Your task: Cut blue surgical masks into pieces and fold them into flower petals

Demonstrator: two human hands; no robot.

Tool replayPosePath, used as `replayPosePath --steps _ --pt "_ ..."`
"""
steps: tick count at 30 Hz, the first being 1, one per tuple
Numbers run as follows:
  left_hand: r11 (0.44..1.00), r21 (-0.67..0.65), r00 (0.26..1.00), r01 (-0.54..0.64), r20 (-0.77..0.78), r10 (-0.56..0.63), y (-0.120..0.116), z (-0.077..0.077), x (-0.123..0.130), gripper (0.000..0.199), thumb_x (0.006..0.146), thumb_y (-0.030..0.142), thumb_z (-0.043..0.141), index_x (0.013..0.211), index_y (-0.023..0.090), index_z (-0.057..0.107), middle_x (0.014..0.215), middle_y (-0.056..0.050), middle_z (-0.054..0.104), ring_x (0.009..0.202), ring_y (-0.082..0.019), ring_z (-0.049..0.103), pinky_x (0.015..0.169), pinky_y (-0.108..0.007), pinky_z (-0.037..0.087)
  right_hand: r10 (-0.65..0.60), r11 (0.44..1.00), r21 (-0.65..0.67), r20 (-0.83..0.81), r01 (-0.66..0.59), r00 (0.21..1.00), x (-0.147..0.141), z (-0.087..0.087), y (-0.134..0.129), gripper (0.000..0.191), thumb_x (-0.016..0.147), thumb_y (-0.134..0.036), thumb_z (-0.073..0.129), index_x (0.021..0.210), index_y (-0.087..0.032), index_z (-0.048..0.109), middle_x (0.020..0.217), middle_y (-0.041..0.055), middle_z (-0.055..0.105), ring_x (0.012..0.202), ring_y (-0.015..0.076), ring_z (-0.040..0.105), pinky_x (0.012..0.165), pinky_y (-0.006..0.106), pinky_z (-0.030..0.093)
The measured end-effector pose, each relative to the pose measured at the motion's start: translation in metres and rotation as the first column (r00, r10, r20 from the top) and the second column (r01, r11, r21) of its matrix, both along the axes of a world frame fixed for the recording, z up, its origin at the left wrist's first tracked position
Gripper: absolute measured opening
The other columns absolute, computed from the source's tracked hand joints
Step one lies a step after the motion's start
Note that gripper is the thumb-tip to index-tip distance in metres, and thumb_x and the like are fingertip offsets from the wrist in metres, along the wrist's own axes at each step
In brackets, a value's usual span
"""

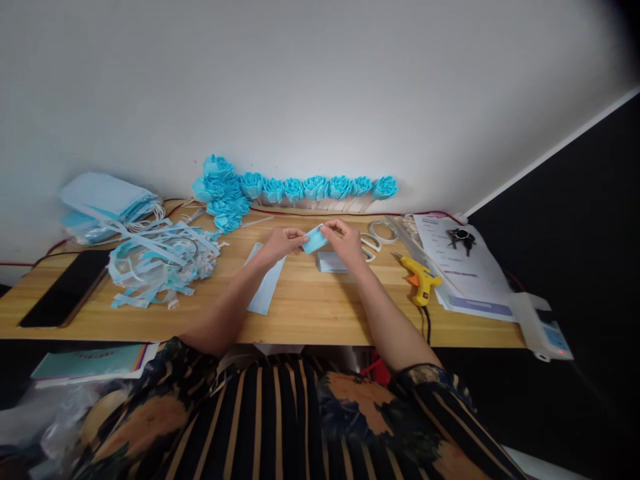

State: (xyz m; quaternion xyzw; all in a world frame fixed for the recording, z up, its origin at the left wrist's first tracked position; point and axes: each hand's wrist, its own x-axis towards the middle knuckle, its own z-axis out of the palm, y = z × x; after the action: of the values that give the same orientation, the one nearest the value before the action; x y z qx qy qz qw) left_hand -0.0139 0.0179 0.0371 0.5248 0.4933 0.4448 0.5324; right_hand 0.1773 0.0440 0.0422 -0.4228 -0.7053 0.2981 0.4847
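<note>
Because the blue cloth [315,239] looks soft and light, its ends are aptly pinched by left hand [284,244] and right hand [346,241], fingertips closed, behind the desk's front edge [310,339].

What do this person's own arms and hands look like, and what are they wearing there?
The left hand and right hand show no gloves, watch or bracelet. The dark fabric left sleeve carries a large orange-tan floral print; the dark fabric right sleeve has tan stripes. Both leave the forearms bare.
</note>
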Motion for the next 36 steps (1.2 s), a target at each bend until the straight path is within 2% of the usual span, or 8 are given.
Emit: replayPosePath --steps 4,10,20,27,33,36 --pt "0.999 0.05 1.0 0.018 0.0 -0.018 0.0008 -0.0016 -0.0004 0.032 0.068 0.044 0.081 0.072 0.014 0.071 0.065 -0.003 0.068 0.058 -0.011 0.059 0.059 -0.025 0.045 0.092 0.995 -0.037 -0.011 -0.093 0.996 0.0007 0.0018 -0.0012 0.032 0.08 -0.045 0.067 0.101 -0.021 0.072 0.095 0.0027 0.074 0.091 0.0197 0.066 0.084 0.032 0.05" --pt "0.998 0.056 0.999 0.031 0.024 -0.032 -0.0009 -0.0006 0.0012 0.034 0.061 0.044 0.083 0.072 0.015 0.071 0.065 -0.002 0.068 0.058 -0.011 0.058 0.059 -0.024 0.045 0.041 0.999 -0.028 -0.013 -0.042 0.999 -0.0008 -0.0033 0.0007 0.026 0.082 -0.045 0.063 0.081 -0.02 0.07 0.081 0.0004 0.072 0.081 0.0187 0.065 0.079 0.031 0.049" --pt "0.998 0.063 0.999 0.016 0.043 -0.019 -0.0003 0.0002 0.0011 0.033 0.061 0.043 0.083 0.072 0.014 0.07 0.067 -0.003 0.068 0.061 -0.011 0.057 0.063 -0.025 0.044 0.012 1.0 0.006 -0.041 -0.012 0.999 -0.0001 -0.002 -0.0011 0.024 0.084 -0.044 0.062 0.085 -0.021 0.069 0.082 0.0002 0.071 0.079 0.0175 0.063 0.077 0.029 0.048" --pt "0.994 0.087 0.998 0.061 -0.001 -0.061 0.0015 -0.0031 -0.0009 0.033 0.065 0.043 0.081 0.073 0.014 0.069 0.067 -0.002 0.066 0.061 -0.011 0.056 0.062 -0.026 0.042 0.01 1.0 -0.006 -0.06 -0.01 0.998 0.0 -0.0041 0.0003 0.023 0.084 -0.043 0.064 0.086 -0.02 0.07 0.084 0.0008 0.072 0.081 0.0181 0.064 0.078 0.03 0.048" --pt "0.975 0.213 0.997 0.07 0.024 -0.077 0.0 -0.0006 0.0022 0.041 0.065 0.043 0.082 0.09 0.015 0.067 0.086 -0.003 0.068 0.076 -0.013 0.06 0.074 -0.028 0.047 0.039 0.993 0.11 0.058 -0.045 0.998 -0.0039 -0.0011 -0.0043 0.018 0.086 -0.039 0.063 0.082 -0.023 0.071 0.086 0.0019 0.074 0.085 0.0204 0.066 0.084 0.034 0.048" --pt "0.971 0.234 0.998 0.042 0.027 -0.049 0.0004 -0.0013 0.0051 0.039 0.064 0.045 0.081 0.086 0.015 0.066 0.083 -0.003 0.067 0.074 -0.013 0.059 0.072 -0.027 0.046 0.07 0.984 0.156 0.141 -0.091 0.988 -0.0078 0.0 -0.0082 0.019 0.087 -0.039 0.062 0.079 -0.025 0.071 0.084 0.0028 0.073 0.085 0.0218 0.065 0.087 0.037 0.047"
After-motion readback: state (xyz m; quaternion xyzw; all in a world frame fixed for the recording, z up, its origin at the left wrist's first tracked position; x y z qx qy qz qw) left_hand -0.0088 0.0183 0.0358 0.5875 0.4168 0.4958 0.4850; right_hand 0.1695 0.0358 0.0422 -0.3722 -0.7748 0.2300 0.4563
